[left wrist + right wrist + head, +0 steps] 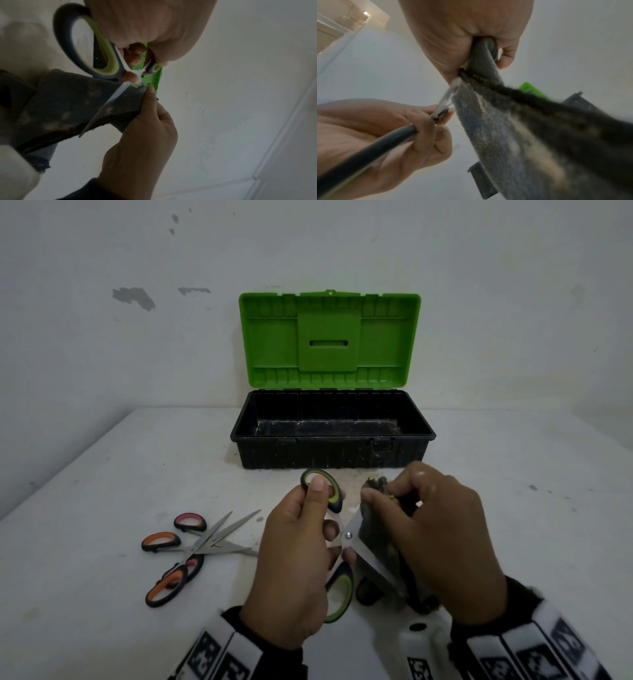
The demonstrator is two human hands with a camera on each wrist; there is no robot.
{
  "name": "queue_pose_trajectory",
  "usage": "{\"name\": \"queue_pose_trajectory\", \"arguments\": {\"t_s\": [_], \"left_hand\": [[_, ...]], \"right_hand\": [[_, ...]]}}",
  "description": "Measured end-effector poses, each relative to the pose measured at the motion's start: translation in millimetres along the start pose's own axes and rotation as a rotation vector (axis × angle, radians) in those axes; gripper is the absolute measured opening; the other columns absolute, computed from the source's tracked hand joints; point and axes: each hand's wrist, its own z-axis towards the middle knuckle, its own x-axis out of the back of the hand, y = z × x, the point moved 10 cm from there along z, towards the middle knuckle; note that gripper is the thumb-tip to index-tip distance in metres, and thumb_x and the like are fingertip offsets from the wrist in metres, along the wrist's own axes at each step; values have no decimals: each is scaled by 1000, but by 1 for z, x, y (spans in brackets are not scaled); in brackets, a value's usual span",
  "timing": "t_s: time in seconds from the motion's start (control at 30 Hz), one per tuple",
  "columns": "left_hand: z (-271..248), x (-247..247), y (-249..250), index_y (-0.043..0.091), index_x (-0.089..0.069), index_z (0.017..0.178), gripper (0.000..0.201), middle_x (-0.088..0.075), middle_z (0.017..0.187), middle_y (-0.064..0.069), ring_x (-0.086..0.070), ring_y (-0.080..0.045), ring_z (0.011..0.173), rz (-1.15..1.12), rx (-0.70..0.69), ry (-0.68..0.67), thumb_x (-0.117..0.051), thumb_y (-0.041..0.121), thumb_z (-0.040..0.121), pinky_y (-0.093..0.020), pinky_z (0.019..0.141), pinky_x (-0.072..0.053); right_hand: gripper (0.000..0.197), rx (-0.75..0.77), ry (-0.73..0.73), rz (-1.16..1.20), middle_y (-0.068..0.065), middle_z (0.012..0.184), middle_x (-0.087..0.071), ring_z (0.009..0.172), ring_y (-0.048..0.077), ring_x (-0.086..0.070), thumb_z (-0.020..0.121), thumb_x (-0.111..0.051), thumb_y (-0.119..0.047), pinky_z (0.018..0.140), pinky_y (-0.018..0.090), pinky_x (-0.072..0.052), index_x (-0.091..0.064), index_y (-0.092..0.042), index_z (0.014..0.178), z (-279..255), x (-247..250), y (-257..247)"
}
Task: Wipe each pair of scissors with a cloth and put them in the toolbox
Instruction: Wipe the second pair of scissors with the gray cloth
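Hands: left gripping green-handled scissors; right pinching fuzzy grey cloth

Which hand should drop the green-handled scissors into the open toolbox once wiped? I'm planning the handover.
Left, probably. The left hand already grips the green-handled scissors by the handles, while the right hand is wrapped in the dark grey cloth. The green-lidded black toolbox stands open straight ahead.

A white table meets a white wall — scuffed with grey patches.
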Motion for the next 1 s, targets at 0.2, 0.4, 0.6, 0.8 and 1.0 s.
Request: {"name": "queue_pose_trajectory", "arguments": {"t_s": [0.2,0.4,0.6,0.8,1.0], "left_hand": [[4,-1,7,11,-71,91,39,-60,85,-10,-47,-27,77,-16,2,-58,-49,42,97,-31,52,-47],[3,-4,3,10,-71,89,40,-56,76,-3,-46,-16,64,-10,14,-61,-50,43,96,-32,54,-46],[4,-2,-3,13,-74,88,41,-57,84,-11,-49,-27,76,-16,68,-71,-50,45,95,-30,53,-49],[6,7,-6,2,-72,97,32,-46,60,-1,-45,-18,63,-111,95,-92,-56,30,93,-29,63,-57],[4,3,-7,16,-74,97,30,-62,58,6,-63,-13,60,-24,67,-108,-49,32,98,-37,70,-58]], "right_hand": [[29,72,-44,25,-15,60,-57,69,7,-52,79,-76,-42,60,5,-36,-61,-23,63,-8,-4,-18],[27,-71,67,87,-12,58,-58,76,1,-58,79,-80,-26,57,0,-39,-59,-17,66,11,7,13],[28,-186,144,72,-10,61,-58,63,7,-58,82,-77,-32,55,5,-39,-58,-20,65,23,20,40],[32,-423,151,256,13,69,-67,64,31,-65,93,-61,-44,60,50,-57,-56,-15,78,15,22,81],[26,-600,11,455,6,88,-71,82,25,-71,95,-53,-50,74,54,-60,-62,-25,92,-5,-6,83]]}}
